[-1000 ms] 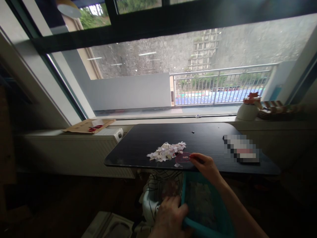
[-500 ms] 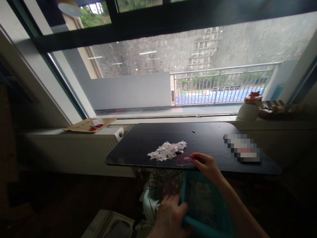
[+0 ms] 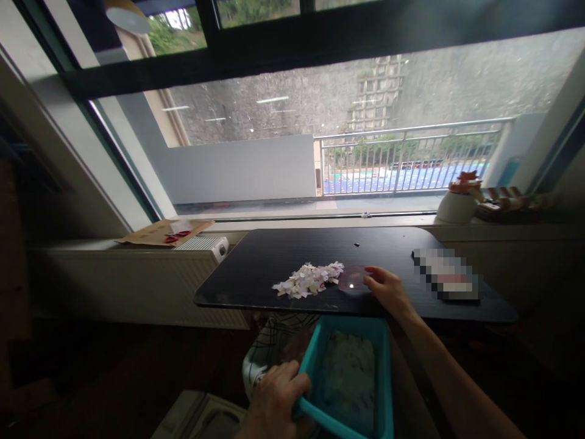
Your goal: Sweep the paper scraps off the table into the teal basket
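My left hand (image 3: 280, 396) is closed round the near left rim of a turquoise plastic bin (image 3: 384, 378), held below the table's near edge. Pale material, perhaps paper scraps, lies in the bottom of the bin. My right hand (image 3: 388, 289) pinches the right edge of a thin, see-through pinkish plastic scraper (image 3: 351, 279) over the tabletop. Just left of the scraper lies a heap of small white paper scraps (image 3: 308, 280). Whether the scraper touches the heap I cannot tell.
The dark table (image 3: 256, 256) stands against the windowsill. A blurred-out flat object (image 3: 448, 274) lies on its right side. Red-handled scissors (image 3: 176, 236) rest on brown paper (image 3: 146, 233) over the radiator (image 3: 137, 274). A white pot (image 3: 457, 206) sits on the sill.
The scraper has moved right and slightly away from me in my right hand. My left hand has shifted the bin leftward, and more of its inside shows.
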`<state>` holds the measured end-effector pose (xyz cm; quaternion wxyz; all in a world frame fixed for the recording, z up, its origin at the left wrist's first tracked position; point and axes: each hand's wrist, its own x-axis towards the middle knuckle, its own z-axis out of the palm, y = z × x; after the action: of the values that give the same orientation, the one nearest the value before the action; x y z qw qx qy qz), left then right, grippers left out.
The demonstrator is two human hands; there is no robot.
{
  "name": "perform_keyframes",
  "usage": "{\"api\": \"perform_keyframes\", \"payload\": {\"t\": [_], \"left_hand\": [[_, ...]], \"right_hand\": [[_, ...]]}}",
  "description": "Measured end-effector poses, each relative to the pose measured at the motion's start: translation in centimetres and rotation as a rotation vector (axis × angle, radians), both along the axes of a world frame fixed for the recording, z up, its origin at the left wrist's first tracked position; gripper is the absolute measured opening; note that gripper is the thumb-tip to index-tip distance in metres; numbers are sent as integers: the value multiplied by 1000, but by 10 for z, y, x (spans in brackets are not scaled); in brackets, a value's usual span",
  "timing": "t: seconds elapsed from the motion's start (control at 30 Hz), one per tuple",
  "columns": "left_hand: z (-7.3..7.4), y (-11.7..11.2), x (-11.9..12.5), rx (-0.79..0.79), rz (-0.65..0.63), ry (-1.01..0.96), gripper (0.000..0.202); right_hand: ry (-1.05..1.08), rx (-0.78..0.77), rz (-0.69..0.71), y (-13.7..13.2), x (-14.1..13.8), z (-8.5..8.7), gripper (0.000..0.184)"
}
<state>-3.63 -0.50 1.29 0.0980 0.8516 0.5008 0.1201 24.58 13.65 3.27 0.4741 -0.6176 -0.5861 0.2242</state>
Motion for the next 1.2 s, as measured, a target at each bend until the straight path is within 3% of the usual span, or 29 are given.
{"api": "perform_keyframes", "payload": {"t": [0.1,0.2,0.33,0.4,0.5,0.6,0.73,0.87,1.03,1.2], "left_hand": [[-2,-12,-24,39,-12,-30,23],[-1,-20,-48,40,57,-55,20],[0,-12,-67,50,131,24,17],[-1,-3,-69,90,147,95,8],[-2,10,-63,108,139,127,5],[-2,15,-47,112,107,137,3],[-2,18,-25,114,84,158,5],[-4,22,-22,103,91,153,4],[-4,23,-30,88,97,133,3],[-3,23,-30,88,96,116,3]], "right_hand": [[-98,-20,-33,17,17,10,38],[-205,-32,-48,18,30,28,32],[-307,-8,44,-21,37,48,31],[-349,-34,263,-56,34,47,24],[-372,-219,593,-109,24,30,23],[-436,-322,804,-143,10,2,32],[-527,-428,909,-150,-2,-33,47],[-687,-508,1032,-143,-12,-50,60],[-798,-472,1012,-150,-26,-62,50],[-715,-358,771,-169,-30,-83,34]]}}
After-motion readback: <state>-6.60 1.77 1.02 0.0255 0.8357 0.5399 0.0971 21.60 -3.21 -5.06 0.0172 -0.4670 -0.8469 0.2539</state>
